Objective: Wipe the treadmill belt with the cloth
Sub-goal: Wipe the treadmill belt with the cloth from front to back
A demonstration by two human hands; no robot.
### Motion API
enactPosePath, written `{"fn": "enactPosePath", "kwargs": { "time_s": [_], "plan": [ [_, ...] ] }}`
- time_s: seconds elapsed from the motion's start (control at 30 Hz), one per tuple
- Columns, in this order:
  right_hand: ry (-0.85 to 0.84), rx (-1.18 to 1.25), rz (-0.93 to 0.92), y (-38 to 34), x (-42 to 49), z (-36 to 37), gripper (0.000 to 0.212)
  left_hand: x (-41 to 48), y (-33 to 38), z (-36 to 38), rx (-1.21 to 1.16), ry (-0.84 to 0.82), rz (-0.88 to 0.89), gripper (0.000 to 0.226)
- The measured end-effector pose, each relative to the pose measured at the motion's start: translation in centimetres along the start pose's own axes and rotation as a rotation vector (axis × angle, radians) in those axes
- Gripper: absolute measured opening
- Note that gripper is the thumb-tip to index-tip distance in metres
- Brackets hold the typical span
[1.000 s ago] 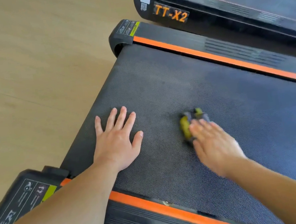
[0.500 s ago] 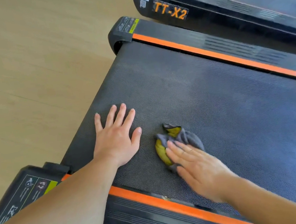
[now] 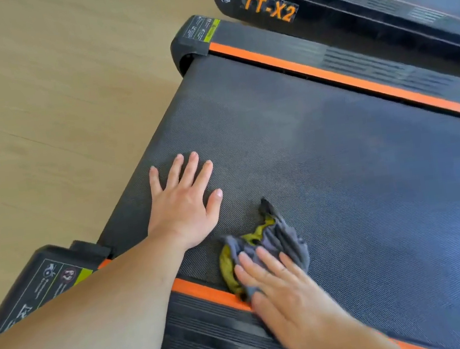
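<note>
The dark textured treadmill belt (image 3: 323, 162) fills the middle of the view. A crumpled grey and yellow cloth (image 3: 266, 239) lies on it, at the belt's near edge beside the orange stripe. My right hand (image 3: 288, 292) presses on the cloth's near part with straight fingers, palm down, and partly covers it. My left hand (image 3: 183, 206) rests flat on the belt to the left of the cloth, fingers spread, not touching it.
The near side rail (image 3: 214, 331) is black and ribbed with an orange stripe. The far side rail (image 3: 341, 71) runs along the belt's other edge. A second treadmill (image 3: 268, 11) marked TT-X2 stands behind. Wooden floor (image 3: 41, 126) lies to the left.
My right hand has dragged the cloth across the belt toward me, from mid-belt to the near orange stripe. My left hand has stayed flat in the same spot.
</note>
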State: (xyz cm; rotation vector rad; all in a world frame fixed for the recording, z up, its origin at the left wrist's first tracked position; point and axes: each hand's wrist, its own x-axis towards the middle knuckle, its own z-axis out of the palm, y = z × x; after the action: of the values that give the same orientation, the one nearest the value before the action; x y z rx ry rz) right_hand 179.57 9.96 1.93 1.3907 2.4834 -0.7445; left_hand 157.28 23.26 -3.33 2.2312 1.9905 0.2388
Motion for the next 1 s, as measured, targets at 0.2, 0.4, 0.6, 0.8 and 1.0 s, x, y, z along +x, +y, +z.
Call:
{"fn": "enactPosePath", "kwargs": {
  "time_s": [0.2,0.4,0.6,0.8,1.0],
  "plan": [
    [0.038,-0.055,0.304,7.4,1.9,-3.1,0.089,-0.1,0.0,-0.2,-0.004,-0.024,-0.002,0.067],
    [0.169,-0.064,0.360,3.0,3.7,-1.9,0.071,-0.1,0.0,0.0,-0.001,-0.013,-0.003,0.067],
    [0.146,-0.139,0.140,8.2,2.8,-3.2,0.065,-0.1,0.0,-0.2,0.004,-0.034,0.002,0.068],
    [0.173,0.036,0.612,11.8,7.3,-6.7,0.068,-0.3,0.0,-0.4,0.017,-0.049,-0.007,0.068],
    [0.115,-0.178,0.158,5.8,4.2,-2.9,0.060,-0.1,0.0,-0.4,0.019,-0.063,-0.001,0.069]
  ]
}}
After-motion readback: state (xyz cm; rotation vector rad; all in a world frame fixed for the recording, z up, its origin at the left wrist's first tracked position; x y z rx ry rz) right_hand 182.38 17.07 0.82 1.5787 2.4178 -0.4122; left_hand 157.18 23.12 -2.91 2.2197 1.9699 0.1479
